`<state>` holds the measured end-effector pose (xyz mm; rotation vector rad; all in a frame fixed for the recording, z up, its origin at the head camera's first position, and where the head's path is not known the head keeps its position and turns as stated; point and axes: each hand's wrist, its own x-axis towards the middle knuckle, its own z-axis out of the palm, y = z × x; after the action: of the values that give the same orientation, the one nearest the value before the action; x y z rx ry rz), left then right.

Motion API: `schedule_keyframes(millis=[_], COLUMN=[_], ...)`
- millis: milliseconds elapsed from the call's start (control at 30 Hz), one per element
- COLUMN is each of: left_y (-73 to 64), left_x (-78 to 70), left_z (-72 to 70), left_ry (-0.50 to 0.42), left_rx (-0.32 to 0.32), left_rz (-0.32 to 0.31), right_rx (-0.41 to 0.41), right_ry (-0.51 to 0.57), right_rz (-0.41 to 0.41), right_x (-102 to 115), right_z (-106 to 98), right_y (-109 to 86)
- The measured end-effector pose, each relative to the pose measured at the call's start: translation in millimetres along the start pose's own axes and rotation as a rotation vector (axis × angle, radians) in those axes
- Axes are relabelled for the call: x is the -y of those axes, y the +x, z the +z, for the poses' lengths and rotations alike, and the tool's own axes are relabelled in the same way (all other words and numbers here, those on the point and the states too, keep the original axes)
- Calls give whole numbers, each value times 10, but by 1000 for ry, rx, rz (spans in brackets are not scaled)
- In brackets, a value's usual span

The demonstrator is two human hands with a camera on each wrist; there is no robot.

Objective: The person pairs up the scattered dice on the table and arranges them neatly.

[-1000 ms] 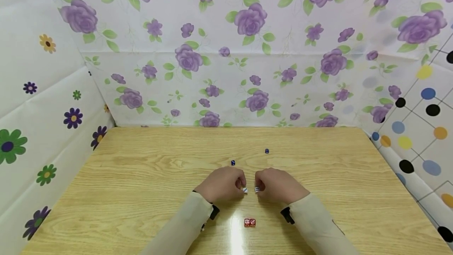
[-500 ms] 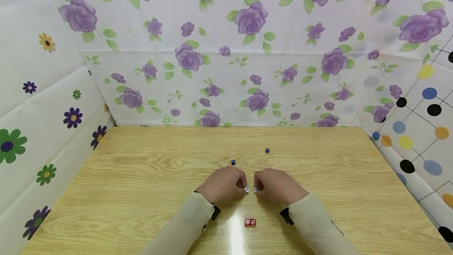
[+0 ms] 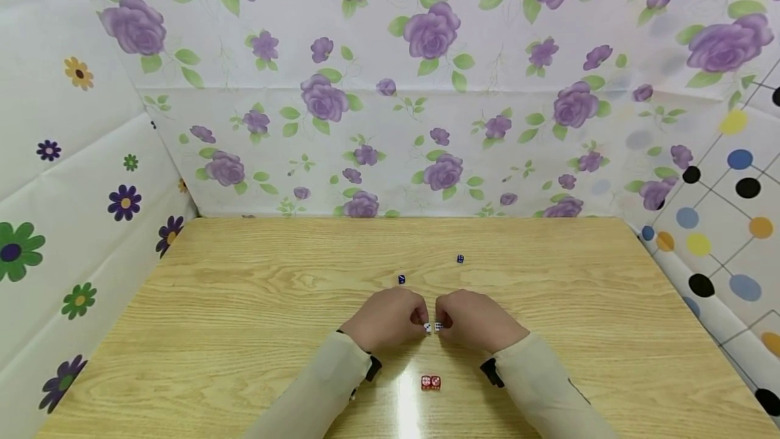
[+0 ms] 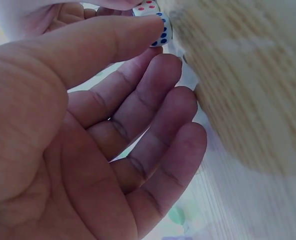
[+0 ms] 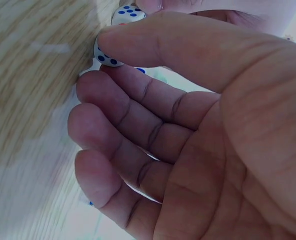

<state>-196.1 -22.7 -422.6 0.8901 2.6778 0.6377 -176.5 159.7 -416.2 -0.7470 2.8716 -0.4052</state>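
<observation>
Near the middle of the wooden table, my left hand [image 3: 388, 318] pinches a white die [image 3: 428, 328] between thumb and index finger. Facing it, my right hand [image 3: 478, 320] pinches another white die [image 3: 439, 326] in the same way. A narrow gap parts the two dice in the head view. Up close, the left wrist view shows blue pips on the left hand's die [image 4: 164, 34], partly covered by the thumb. In the right wrist view the thumb hides much of the right hand's die [image 5: 107, 56].
Two red dice [image 3: 430, 383] sit side by side in front of the hands. Beyond the hands lie one dark blue die [image 3: 401, 280] and, farther right, a second dark blue die [image 3: 460, 259]. Patterned cloth walls border the wooden table [image 3: 244, 290] at the back and sides.
Both hands have moved slightly toward each other with their white dice, so the gap between the dice has narrowed. The red and dark blue dice have stayed put.
</observation>
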Motion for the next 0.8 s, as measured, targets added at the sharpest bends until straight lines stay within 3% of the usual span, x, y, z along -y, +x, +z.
schedule_keyframes(millis=[300, 800], left_y=[-17, -21], left_x=[-25, -29], left_z=[-14, -16], left_ry=[45, 37], left_rx=[-25, -20], left_rz=[8, 2], right_rx=[-8, -7], right_ry=[-5, -1], right_rz=[-24, -44], right_x=[-10, -5], right_z=[19, 26], right_y=[7, 12])
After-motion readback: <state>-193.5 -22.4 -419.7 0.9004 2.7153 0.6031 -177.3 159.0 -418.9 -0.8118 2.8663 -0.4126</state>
